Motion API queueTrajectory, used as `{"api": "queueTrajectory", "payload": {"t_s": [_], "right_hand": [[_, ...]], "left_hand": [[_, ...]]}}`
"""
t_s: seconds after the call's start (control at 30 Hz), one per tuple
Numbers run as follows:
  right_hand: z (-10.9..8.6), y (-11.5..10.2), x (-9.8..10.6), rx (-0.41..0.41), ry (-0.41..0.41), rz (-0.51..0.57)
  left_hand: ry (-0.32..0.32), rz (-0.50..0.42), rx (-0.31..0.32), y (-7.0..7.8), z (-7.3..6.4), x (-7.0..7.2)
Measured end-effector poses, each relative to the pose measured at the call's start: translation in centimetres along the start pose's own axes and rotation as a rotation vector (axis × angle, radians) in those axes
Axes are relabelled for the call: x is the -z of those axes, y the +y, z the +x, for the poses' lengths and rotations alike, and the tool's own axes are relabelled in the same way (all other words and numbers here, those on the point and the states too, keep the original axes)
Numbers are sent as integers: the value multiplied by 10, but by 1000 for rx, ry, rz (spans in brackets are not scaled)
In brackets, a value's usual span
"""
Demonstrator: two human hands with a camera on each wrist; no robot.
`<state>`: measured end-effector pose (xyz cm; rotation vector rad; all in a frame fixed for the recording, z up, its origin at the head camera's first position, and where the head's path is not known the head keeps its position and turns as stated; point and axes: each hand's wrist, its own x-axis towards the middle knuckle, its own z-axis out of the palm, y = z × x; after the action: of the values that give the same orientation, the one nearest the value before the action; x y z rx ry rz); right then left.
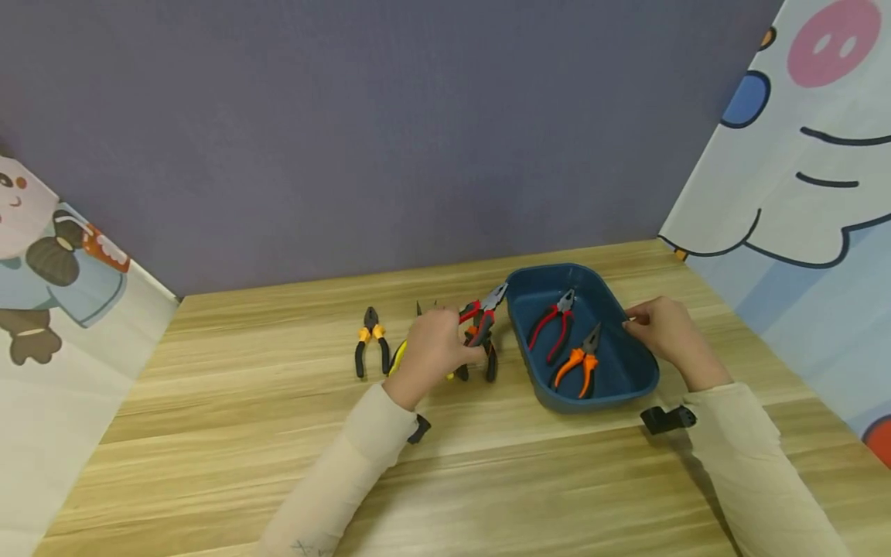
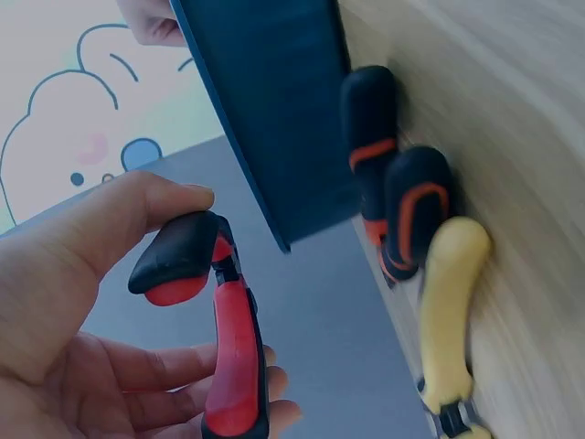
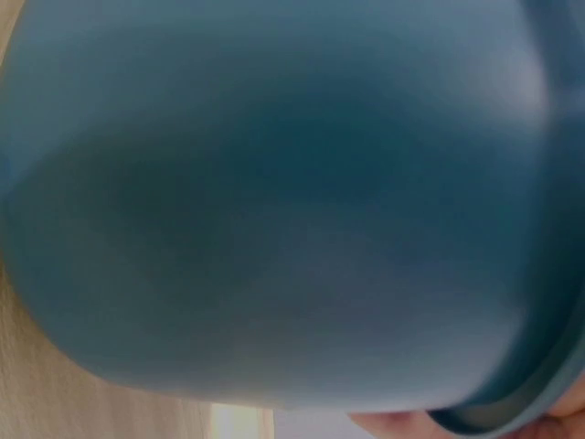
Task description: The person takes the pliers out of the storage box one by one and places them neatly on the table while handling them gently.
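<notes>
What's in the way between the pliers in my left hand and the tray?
Nothing visible, only the left rim of the tray, by the tips of the held pliers. Orange-black pliers lie lower, on the table.

Wood-grain table [image 1: 230, 433], light, streaked.
Black-and-yellow pliers [image 1: 364, 336] lie left of the fingers of the left hand [image 1: 437, 352]; yellow-handled tool [image 2: 448, 320] beneath them, partly hidden; black-and-orange pliers [image 1: 491, 363] just right of its thumb. Blue bin [image 1: 619, 370] stands between there and the right hand [image 1: 661, 330], right fingertips on its rim.
</notes>
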<state>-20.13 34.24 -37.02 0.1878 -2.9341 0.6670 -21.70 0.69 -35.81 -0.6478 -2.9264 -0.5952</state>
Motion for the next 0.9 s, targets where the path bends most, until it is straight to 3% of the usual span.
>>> {"api": "queueTrajectory", "payload": {"t_s": [0.17, 0.43, 0.57, 0.9], "right_hand": [[0, 0, 0, 1, 1, 4], [-1, 0, -1, -6, -6, 2], [-1, 1, -2, -8, -6, 0], [0, 0, -2, -7, -2, -7]], "left_hand": [[-9, -7, 49, -11, -8, 5], [26, 34, 61, -22, -21, 13], [12, 33, 88, -29, -27, 17], [30, -9, 125, -56, -32, 20]]}}
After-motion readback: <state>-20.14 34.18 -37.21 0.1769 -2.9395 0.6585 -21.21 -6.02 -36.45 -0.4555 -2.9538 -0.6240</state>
